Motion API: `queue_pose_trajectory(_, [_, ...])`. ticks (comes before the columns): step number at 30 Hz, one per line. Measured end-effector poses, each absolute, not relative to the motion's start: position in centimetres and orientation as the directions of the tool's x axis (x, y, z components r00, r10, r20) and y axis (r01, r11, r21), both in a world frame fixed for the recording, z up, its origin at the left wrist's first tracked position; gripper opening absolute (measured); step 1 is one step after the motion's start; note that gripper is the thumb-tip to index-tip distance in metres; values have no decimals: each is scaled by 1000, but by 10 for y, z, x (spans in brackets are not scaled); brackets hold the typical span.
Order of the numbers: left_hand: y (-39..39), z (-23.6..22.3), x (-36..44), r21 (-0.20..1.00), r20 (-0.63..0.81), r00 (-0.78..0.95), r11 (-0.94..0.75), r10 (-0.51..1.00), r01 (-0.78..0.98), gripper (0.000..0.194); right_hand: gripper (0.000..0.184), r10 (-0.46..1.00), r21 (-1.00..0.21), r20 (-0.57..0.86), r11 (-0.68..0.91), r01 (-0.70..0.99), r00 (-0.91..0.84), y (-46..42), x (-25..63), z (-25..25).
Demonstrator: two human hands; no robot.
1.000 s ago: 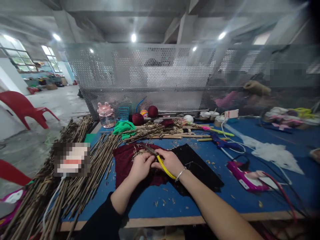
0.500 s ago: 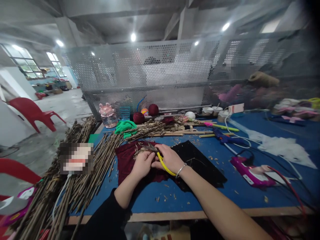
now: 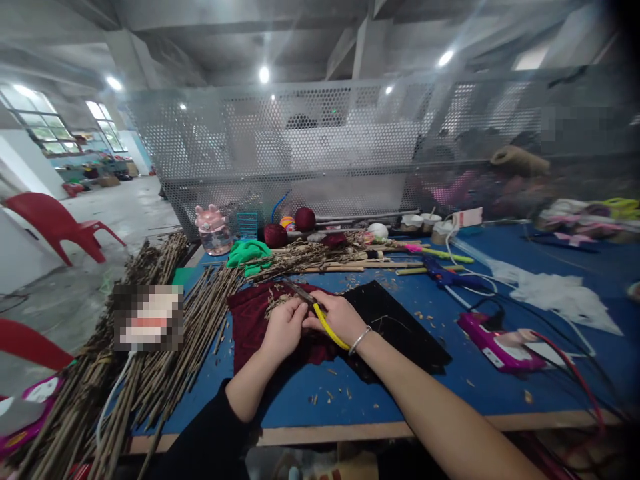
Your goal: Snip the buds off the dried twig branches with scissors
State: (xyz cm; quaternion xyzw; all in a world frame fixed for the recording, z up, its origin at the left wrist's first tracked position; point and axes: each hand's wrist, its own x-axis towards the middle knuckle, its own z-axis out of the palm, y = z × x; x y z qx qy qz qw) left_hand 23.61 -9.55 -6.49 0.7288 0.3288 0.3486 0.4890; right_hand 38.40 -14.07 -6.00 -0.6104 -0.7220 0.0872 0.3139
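My right hand is closed around yellow-handled scissors, their dark blades pointing up and left, close together. Beside it my left hand is pinched, thumb and fingers near the blades. What it grips is hidden by the fingers. Both hands are above a dark red cloth on the table. Small dried plant bits lie on that cloth just beyond my left hand. A black sheet lies under and to the right of my right wrist.
Long dry sticks cover the table's left side. Dried stems, a green cloth and red balls lie at the back. To the right are a blue glue gun, a purple power strip and cables.
The scissors' blades were spread apart and are now closed together. Both hands have stayed nearly in place, while the whole view has shifted slightly.
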Motion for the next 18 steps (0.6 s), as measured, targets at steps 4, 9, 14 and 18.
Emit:
queue_pose_trajectory(4, [-96,-66,237,955,175,515,-272,839,117,34,54,925,-434,376,221,873,-47,-141,384,-58])
queue_pose_trajectory(9, [-96,-65,237,946,185,496,-291,848,145,35,60,911,-382,402,260,887,-94,-142,381,-57])
queue_pose_trajectory(14, [-95,-65,237,931,227,472,-332,852,153,35,66,895,-337,434,267,903,-102,-140,383,-59])
queue_pose_trajectory(18, [-94,-66,236,931,233,464,-334,854,147,36,69,899,-338,427,254,906,-93,-139,383,-60])
